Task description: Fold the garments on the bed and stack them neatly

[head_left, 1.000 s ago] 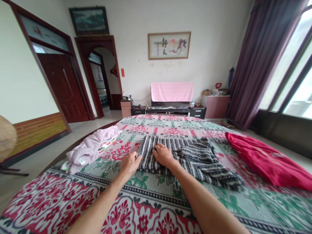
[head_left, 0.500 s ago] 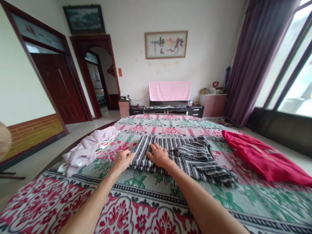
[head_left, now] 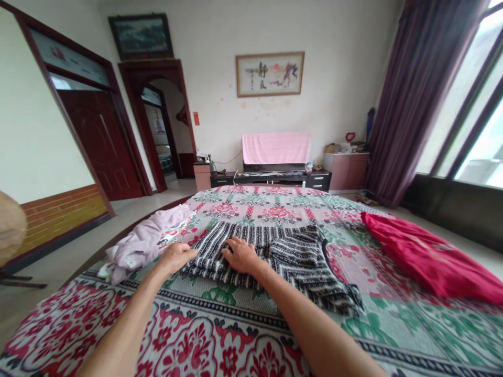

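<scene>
A black-and-white striped knit top [head_left: 298, 256] lies folded over on the flowered bedspread [head_left: 251, 340], one sleeve stretching toward the lower right. At its left edge is my left hand [head_left: 176, 258], thumb and fingers closed on the knit hem. My right hand [head_left: 240, 255] rests palm down on the middle of the top, its fingers spread and holding nothing. The cloth under both hands is hidden.
A pale pink crumpled garment [head_left: 147, 238] lies to the left on the bed, a red garment [head_left: 424, 256] to the right. Beyond the bed's far edge stand a low black cabinet [head_left: 320, 180] and a screen draped with a pink towel [head_left: 277, 148].
Both hands have shifted left, and the striped top has slid left with them. Its sleeve end has come nearer to me. The pink and red garments lie as before.
</scene>
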The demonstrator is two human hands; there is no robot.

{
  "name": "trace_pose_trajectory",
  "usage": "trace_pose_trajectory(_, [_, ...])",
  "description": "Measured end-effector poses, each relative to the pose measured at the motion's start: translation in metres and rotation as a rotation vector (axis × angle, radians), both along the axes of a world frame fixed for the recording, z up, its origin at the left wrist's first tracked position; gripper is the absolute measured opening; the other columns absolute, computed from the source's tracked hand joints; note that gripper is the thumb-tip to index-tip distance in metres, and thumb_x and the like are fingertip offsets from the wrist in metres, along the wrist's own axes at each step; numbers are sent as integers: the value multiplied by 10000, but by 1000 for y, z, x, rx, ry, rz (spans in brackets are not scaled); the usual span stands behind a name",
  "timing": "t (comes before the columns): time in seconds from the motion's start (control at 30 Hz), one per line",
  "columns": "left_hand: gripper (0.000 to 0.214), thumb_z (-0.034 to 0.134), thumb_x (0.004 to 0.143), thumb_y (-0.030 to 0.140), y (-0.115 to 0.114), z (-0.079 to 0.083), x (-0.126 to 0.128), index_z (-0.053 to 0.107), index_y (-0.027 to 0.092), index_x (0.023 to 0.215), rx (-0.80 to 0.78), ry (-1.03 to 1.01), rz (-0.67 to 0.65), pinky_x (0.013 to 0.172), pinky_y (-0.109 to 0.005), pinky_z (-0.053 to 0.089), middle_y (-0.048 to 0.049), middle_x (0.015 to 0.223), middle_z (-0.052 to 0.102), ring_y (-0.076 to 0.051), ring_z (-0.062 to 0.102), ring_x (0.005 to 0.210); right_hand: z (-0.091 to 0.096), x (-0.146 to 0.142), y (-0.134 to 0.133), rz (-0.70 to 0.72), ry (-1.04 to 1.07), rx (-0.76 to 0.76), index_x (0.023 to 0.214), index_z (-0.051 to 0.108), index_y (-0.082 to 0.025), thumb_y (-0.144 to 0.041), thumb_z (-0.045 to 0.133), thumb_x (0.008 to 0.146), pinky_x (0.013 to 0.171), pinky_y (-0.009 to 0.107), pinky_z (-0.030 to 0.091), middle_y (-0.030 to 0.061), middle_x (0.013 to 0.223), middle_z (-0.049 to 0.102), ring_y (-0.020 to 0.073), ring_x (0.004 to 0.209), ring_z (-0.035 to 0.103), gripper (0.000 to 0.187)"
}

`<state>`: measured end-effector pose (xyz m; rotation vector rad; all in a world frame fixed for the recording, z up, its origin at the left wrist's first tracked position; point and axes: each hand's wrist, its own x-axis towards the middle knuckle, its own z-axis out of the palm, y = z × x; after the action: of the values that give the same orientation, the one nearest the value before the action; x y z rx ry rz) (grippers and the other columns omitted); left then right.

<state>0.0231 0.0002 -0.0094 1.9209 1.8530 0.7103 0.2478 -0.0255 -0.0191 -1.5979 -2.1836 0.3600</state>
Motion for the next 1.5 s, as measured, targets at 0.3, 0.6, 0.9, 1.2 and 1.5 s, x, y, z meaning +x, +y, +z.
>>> trace_pose_trajectory(0.3, [338, 571, 640, 452, 4, -11, 5, 432, 203, 460, -131, 123, 42, 475, -232, 222, 37, 417, 382, -132, 415, 485, 0, 13, -5, 67, -13, 52, 1306, 493, -199, -358, 417, 899, 973, 394, 390, 110, 1358, 507, 237, 1198, 502, 443])
trace_pose_trajectory(0.6, [367, 572, 647, 479, 0, -8, 9, 419, 209, 450, -97, 244, 34, 490, -242, 240, 21, 421, 405, -147, 429, 475, 14, 52, -8, -69, -16, 61, 1289, 547, -173, -299, 501, 845, 952, 324, 411, 111, 1247, 621, 239, 1125, 577, 463])
trace_pose_trajectory(0.9, [451, 556, 635, 614, -8, 6, 6, 355, 224, 529, -270, 150, 1, 448, -246, 288, 30, 456, 363, -153, 421, 465, 19, 133, -37, -255, -152, -14, 1077, 671, -214, -282, 519, 823, 856, 328, 424, 100, 1080, 688, 258, 1012, 615, 303])
trace_pose_trajectory(1.2, [478, 682, 541, 620, -10, 8, 1, 487, 199, 657, -355, 0, -52, 409, -202, 258, 46, 553, 418, -110, 410, 491, 32, 94, -16, -236, -173, 109, 1071, 696, -189, -153, 464, 824, 884, 327, 427, 122, 1091, 684, 242, 1011, 620, 341])
trace_pose_trajectory(1.5, [527, 663, 581, 663, -11, 9, -23, 590, 185, 791, -488, -132, -111, 426, -185, 300, 26, 578, 533, -120, 534, 512, 33, -31, 52, -67, -32, 69, 1109, 696, -205, -86, 459, 800, 909, 203, 425, 43, 1132, 704, 169, 1079, 622, 408])
